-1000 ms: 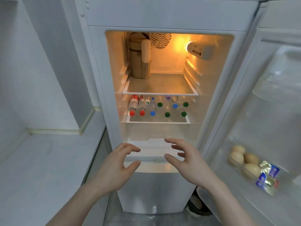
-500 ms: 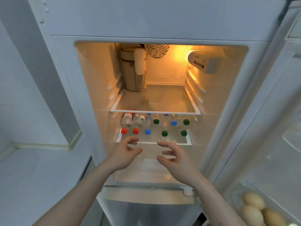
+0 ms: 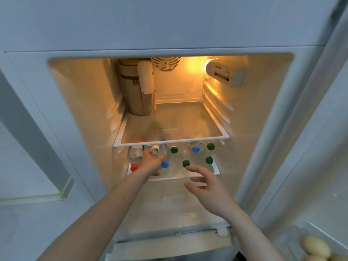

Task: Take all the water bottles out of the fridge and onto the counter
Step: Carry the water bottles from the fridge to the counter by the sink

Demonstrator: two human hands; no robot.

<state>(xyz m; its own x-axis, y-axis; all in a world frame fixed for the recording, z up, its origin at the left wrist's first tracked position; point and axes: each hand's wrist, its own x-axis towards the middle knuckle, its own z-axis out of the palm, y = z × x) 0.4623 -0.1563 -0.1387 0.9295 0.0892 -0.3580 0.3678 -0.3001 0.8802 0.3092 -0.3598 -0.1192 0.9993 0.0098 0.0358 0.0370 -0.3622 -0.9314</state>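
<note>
Among the bottles (image 3: pixel 135 154), left hand (image 3: pixel 150 164) has arrived.

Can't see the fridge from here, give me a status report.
Left hand open, reaching among the water bottles; right hand open, just short. Bottles all on lower shelf. Nothing blocking.

left arm: bare forearm stretched forward and up | left hand (image 3: pixel 150 163): back toward the camera, fingers spread and loosely bent, holding nothing | right arm: bare forearm angled forward | right hand (image 3: pixel 205 185): set lower than the left, fingers spread and slightly curled, thumb apart, holding nothing
</note>
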